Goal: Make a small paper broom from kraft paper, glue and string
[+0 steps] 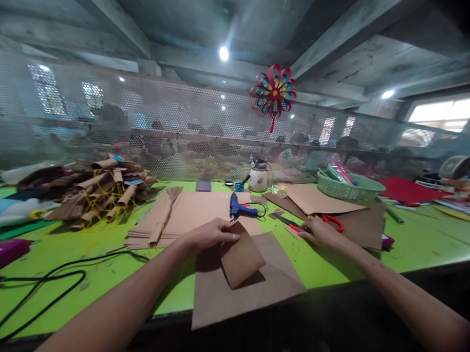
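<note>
My left hand (217,235) pinches a smaller piece of brown kraft paper (242,258) by its upper edge, thumb on top. That piece is tilted over a larger brown sheet (215,303), which reaches past the table's front edge. To the right, my right hand (320,231) is closed around red-handled scissors (335,223) low over the table, their dark blades pointing left. A blue glue gun (243,209) stands just beyond my left hand, on brown paper.
Stacked folded brown strips (152,227) and a heap of rolled paper with yellow string (103,192) lie left. A black cable (46,280) loops at front left. Behind are a jar (258,177), a green basket (350,189) and a perforated screen (183,123); a paper flower (274,92) hangs there.
</note>
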A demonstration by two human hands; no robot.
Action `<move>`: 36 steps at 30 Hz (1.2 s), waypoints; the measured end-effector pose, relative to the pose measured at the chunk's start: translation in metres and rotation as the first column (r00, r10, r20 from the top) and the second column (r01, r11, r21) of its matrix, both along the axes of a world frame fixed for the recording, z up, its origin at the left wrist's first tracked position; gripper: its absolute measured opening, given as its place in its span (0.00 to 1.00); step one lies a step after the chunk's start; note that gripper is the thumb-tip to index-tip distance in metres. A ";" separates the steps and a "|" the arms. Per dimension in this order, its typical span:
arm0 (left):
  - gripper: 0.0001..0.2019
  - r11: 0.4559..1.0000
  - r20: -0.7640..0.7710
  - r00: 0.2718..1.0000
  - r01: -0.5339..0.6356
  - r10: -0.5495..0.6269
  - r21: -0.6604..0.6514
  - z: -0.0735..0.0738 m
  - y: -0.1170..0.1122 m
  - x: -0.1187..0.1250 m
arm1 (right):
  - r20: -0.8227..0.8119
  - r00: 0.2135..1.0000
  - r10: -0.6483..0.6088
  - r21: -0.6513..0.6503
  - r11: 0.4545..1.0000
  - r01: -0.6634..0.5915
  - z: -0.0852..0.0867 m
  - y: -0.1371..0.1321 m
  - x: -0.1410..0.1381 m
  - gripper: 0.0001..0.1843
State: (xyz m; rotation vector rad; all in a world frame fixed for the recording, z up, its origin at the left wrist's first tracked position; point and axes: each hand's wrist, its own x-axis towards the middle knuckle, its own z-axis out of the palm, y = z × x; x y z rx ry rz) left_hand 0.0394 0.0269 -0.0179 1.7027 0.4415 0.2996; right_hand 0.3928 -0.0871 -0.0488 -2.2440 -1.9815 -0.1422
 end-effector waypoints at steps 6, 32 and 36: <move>0.15 0.999 0.019 1.000 -0.015 0.014 0.030 0.000 0.001 0.000 | 0.018 1.000 -0.009 -0.035 0.999 0.010 0.003 0.010 0.014 0.11; 0.16 0.995 0.066 0.998 0.014 -0.007 -0.099 -0.010 0.005 0.002 | -0.037 0.935 0.352 0.163 0.925 -0.342 0.045 -0.109 -0.046 0.13; 0.15 0.996 0.056 0.998 0.026 -0.021 -0.082 -0.009 0.006 0.002 | -0.013 0.937 0.349 0.178 0.923 -0.341 0.046 -0.107 -0.047 0.13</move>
